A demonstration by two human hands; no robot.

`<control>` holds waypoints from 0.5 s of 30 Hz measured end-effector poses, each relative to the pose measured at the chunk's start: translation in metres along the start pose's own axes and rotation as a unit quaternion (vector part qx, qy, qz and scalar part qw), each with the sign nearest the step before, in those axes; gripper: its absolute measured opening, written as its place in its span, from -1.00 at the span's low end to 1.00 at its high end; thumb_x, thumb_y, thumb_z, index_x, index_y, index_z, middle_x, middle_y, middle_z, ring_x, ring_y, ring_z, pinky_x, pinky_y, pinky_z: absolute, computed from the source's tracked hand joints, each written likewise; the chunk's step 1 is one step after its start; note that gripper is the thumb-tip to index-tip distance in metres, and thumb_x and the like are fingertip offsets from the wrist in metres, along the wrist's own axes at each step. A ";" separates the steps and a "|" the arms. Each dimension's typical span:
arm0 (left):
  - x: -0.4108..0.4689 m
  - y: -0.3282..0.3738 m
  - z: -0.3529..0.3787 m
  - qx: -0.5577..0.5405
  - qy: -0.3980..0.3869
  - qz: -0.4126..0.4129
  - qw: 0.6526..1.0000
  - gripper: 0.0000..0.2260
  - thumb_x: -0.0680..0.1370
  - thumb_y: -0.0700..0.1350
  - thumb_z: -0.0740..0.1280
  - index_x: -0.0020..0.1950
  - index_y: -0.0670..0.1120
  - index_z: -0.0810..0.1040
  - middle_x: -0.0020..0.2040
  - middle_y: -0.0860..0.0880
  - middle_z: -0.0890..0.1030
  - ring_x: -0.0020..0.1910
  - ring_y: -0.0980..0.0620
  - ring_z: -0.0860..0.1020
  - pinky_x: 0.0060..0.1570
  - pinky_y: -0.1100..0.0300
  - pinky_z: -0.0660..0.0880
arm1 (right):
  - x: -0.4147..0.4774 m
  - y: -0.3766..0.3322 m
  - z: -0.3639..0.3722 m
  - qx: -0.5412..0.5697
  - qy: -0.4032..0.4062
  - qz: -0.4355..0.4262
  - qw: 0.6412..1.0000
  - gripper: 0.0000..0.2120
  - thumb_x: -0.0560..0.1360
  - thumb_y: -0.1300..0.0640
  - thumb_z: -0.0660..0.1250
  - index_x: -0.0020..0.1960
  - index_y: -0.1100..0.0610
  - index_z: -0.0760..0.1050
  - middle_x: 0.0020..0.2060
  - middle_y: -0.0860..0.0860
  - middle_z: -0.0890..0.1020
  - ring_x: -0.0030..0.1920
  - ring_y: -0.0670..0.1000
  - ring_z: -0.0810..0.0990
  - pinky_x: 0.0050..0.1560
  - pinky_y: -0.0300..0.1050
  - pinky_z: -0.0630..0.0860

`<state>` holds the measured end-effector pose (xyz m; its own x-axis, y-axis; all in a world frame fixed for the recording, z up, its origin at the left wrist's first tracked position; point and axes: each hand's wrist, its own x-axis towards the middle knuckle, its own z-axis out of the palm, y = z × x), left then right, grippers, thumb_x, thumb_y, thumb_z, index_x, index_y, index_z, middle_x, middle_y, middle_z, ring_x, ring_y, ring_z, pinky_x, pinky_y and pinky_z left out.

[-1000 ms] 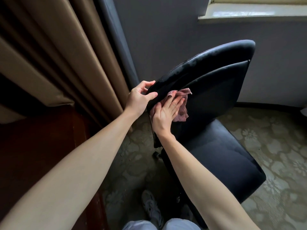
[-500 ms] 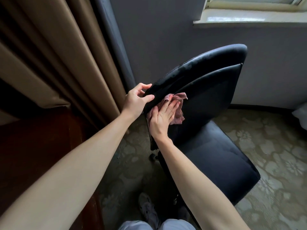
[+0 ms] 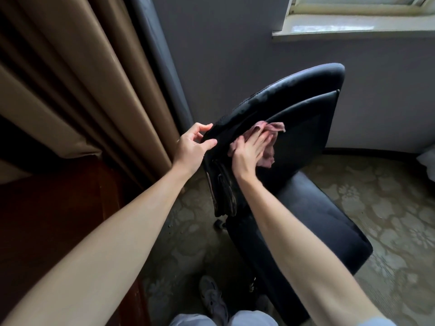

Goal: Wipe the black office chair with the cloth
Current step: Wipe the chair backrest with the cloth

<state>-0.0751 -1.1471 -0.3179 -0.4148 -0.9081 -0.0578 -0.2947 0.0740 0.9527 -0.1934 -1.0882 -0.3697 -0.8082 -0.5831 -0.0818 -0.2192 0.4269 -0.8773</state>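
Mid-wipe on the backrest (image 3: 306, 128): right hand (image 3: 249, 152) presses pink cloth (image 3: 270, 147) flat, left hand (image 3: 191, 147) grips the chair edge. Next: probably sweep toward the seat (image 3: 313, 220).

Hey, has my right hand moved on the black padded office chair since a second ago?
Yes. The right hand, pressing the crumpled pink cloth, slid along the black office chair backrest, away from the left hand gripping its edge.

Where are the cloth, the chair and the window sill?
cloth (image 3: 267, 158), head view, lower right flap.
black office chair (image 3: 306, 128), head view, backrest front.
window sill (image 3: 353, 31), head view, front ledge.
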 end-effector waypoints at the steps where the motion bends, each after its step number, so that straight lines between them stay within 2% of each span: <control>1: 0.000 0.001 0.000 0.000 0.003 0.002 1.000 -0.74 0.34 -0.02 0.47 -0.12 0.34 0.59 -0.28 0.11 0.51 -0.34 0.10 0.42 -0.12 0.14 0.46 | -0.021 0.001 0.010 0.003 -0.014 -0.020 1.000 -0.32 0.60 -0.01 0.00 0.57 0.21 -0.24 0.54 0.24 -0.27 0.54 0.15 -0.35 0.50 0.05 -0.30; 5: -0.001 -0.005 -0.003 0.004 -0.011 0.017 1.000 -0.72 0.45 -0.13 0.49 -0.01 0.24 0.59 -0.25 0.11 0.49 -0.36 0.17 0.38 -0.16 0.23 0.40 | -0.072 0.010 0.032 0.020 -0.062 -0.077 0.995 -0.29 0.58 -0.01 -0.02 0.54 0.13 -0.39 0.51 0.13 -0.40 0.45 -0.03 -0.53 0.45 -0.04 -0.47; 11: -0.002 -0.005 -0.003 0.000 -0.014 0.017 1.000 -0.72 0.48 -0.14 0.47 0.13 0.15 0.61 -0.25 0.11 0.51 -0.37 0.18 0.40 -0.17 0.24 0.42 | -0.049 0.006 0.020 0.019 -0.045 -0.075 0.996 -0.31 0.62 0.02 0.01 0.57 0.12 -0.34 0.52 0.13 -0.40 0.50 0.04 -0.48 0.47 0.04 -0.41; 15: -0.005 -0.011 -0.003 -0.014 -0.020 0.022 0.999 -0.67 0.51 -0.11 0.45 0.24 0.18 0.58 -0.12 0.13 0.59 -0.15 0.13 0.55 -0.03 0.27 0.52 | -0.040 0.012 0.014 0.018 -0.063 -0.086 0.994 -0.31 0.64 0.00 0.03 0.57 0.07 -0.35 0.52 0.09 -0.40 0.50 0.03 -0.47 0.47 0.04 -0.40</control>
<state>-0.0670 -1.1443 -0.3275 -0.4605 -0.8872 -0.0272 -0.2518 0.1011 0.9625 -0.1560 -1.0694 -0.3832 -0.6851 -0.7284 0.0143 -0.3270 0.2899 -0.8995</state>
